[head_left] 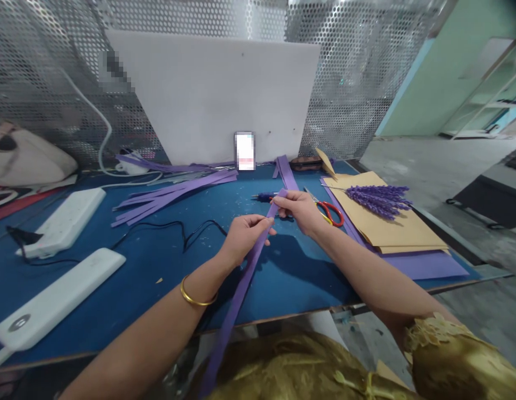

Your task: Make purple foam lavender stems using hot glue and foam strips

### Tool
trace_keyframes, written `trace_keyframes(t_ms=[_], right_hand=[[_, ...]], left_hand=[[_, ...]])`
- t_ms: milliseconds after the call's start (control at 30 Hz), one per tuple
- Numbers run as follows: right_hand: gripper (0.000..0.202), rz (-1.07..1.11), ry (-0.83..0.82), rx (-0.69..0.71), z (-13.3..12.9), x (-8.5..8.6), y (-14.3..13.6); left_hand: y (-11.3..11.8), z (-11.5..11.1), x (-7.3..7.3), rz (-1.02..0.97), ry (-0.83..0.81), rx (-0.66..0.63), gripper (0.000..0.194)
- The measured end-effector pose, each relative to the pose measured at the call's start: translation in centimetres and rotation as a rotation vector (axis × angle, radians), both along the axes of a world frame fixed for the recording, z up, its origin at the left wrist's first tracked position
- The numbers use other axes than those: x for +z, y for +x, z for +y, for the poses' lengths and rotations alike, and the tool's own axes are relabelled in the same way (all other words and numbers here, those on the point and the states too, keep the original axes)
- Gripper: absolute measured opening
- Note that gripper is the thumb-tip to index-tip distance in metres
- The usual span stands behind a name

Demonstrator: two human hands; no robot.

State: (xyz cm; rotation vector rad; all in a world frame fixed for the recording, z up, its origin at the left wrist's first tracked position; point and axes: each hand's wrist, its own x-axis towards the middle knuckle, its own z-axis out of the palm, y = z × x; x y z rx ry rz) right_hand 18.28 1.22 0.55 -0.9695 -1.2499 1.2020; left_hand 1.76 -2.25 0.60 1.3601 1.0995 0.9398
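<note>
A long purple strip [250, 265] runs between my two hands and hangs down over the table's front edge toward my lap. My left hand [250, 232] pinches it a little below its upper end, thumb on top. Just above and to the right, my right hand [297, 208] is closed on the strip's top end. Behind the hands lies a dark blue tool [264, 196], partly hidden. Scissors with red and yellow handles [332, 214] rest right of my right hand. More purple strips [178, 191] lie fanned at the back left, and others [286, 171] behind my right hand.
Brown sheets [386, 230] over purple sheets [424, 265] carry a purple flower bunch [378, 200] at the right. A phone [245, 151] leans against the white board [236, 94]. White power strip [68, 219], long white device [60, 297] and black cable [158, 223] occupy the left.
</note>
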Motion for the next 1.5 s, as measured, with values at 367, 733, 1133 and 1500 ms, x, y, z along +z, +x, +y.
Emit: trace_keyframes(t_ms=[367, 733, 1133, 1500], right_hand=[[0.031, -0.009, -0.004, -0.184, 1.1, -0.1, 1.1], [0.043, -0.093, 0.043, 0.087, -0.4, -0.4, -0.8], [0.051, 0.019, 0.020, -0.131, 2.3, 0.3, 2.9], [0.051, -0.270, 0.129, 0.022, 0.9, -0.4, 0.8]], left_hand=[[0.0, -0.1, 0.1, 0.054, 0.122, 0.019, 0.028], [-0.1, 0.0, 0.0, 0.004, 0.066, 0.051, 0.029], [0.1, -0.2, 0.1, 0.038, -0.031, 0.036, 0.022], [-0.2, 0.2, -0.3, -0.030, -0.085, -0.076, 0.025]])
